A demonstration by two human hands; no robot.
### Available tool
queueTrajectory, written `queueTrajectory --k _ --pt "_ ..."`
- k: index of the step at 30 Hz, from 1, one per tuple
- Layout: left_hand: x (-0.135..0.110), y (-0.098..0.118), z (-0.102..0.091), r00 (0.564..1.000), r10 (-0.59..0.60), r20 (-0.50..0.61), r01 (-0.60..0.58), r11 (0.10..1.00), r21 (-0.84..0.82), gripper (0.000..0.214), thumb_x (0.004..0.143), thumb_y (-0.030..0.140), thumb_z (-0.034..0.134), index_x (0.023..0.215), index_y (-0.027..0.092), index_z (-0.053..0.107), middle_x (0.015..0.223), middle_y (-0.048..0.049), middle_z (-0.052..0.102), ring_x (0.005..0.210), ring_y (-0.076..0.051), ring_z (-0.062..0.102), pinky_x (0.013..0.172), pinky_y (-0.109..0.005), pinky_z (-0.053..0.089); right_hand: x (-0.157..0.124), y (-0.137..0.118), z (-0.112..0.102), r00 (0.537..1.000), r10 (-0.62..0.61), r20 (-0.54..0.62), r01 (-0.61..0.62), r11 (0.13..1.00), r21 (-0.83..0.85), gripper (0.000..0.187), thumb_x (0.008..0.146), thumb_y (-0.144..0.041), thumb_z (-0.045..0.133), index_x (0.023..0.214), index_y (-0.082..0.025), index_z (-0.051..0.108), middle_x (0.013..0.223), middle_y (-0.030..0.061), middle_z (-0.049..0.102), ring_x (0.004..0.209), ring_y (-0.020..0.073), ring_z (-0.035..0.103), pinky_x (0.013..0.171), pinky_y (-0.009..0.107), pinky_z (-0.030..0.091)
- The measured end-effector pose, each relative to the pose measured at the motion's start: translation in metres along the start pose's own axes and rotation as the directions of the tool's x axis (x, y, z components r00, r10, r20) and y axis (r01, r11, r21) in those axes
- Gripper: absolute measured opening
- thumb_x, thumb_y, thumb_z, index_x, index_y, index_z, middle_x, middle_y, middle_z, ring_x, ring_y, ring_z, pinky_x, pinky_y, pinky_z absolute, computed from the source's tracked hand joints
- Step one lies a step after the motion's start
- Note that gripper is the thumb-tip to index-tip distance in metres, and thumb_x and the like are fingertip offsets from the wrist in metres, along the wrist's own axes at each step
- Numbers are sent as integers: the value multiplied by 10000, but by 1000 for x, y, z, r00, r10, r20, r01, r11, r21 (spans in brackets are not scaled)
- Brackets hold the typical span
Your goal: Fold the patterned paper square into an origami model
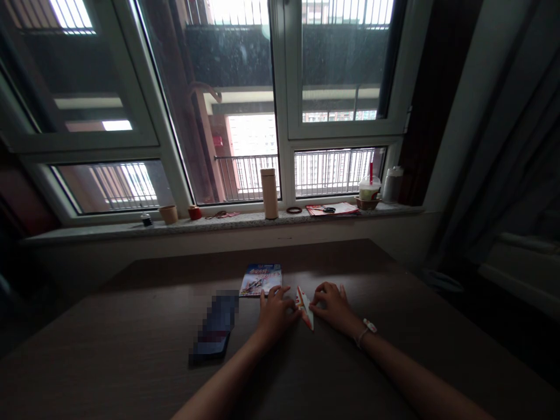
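Between my two hands is a slim white piece with red and orange print (307,315), pointed at both ends. It stands out against the brown table, and its exact kind I cannot make out. My left hand (276,315) has its thumb and fingertips closed at the piece's left edge. From the other side my right hand (333,306), with a bracelet on its wrist, pinches the right edge. Just beyond my left hand lies a flat blue and white packet (261,280) with a printed aircraft picture.
A dark, pixelated phone-like object (215,326) lies left of my left forearm on the table (131,350). Along the windowsill (219,224) stand a tan bottle (269,195), a paper cup (168,214), scissors (328,210) on papers, and a drink cup with a straw (370,189).
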State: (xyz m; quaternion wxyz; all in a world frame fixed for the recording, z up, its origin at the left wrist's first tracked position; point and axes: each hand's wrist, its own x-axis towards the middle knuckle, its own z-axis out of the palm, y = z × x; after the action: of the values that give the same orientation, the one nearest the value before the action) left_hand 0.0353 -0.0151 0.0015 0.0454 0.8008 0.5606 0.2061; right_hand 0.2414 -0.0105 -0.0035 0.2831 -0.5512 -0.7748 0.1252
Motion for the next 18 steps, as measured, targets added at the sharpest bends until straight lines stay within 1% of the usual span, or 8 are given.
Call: queueTrajectory --k 3,6,8,13,16,18 --pt "0 1 3 999 29 -24 -29 999 -33 108 824 348 686 896 304 753 1341 -44 568 1287 -300 426 1114 -651 157 -2 -1 0 999 -51 5 51 999 -9 126 852 -333 613 899 -273 713 1116 50 594 1153 255 500 1123 641 80" --pt "0 -1 4 998 52 -20 -53 998 -43 150 824 341 693 962 357 748 1346 -33 557 1291 -297 419 1113 -652 156 -3 -1 0 993 -115 17 116 993 -21 137 868 -329 609 929 -324 731 1165 43 582 1195 245 478 1133 615 85" --pt "0 -2 5 998 61 -9 -61 998 -34 158 827 343 695 969 387 748 1352 -23 551 1291 -301 419 1104 -664 161 -2 -1 0 989 -144 29 145 989 -34 153 875 -329 607 949 -363 736 1186 35 576 1234 244 446 1136 598 98" --pt "1 -3 5 997 76 20 -76 997 12 170 824 365 705 978 429 741 1396 0 526 1303 -327 402 1079 -712 152 2 -1 -2 991 -108 79 114 991 -69 182 874 -334 608 985 -411 731 1164 33 579 1252 260 422 1126 610 107" --pt "2 -3 4 996 92 12 -92 995 31 174 815 362 716 972 435 741 1412 16 514 1303 -331 399 1081 -724 119 4 0 -3 989 -106 104 114 991 -73 169 858 -340 623 961 -405 740 1152 37 581 1254 271 420 1119 620 101" --pt "3 -3 4 996 91 9 -92 996 24 165 806 364 726 956 429 745 1410 17 516 1299 -331 405 1079 -729 113 4 1 -2 991 -92 96 97 994 -48 154 846 -353 630 940 -391 746 1138 38 580 1222 267 450 1117 620 108"
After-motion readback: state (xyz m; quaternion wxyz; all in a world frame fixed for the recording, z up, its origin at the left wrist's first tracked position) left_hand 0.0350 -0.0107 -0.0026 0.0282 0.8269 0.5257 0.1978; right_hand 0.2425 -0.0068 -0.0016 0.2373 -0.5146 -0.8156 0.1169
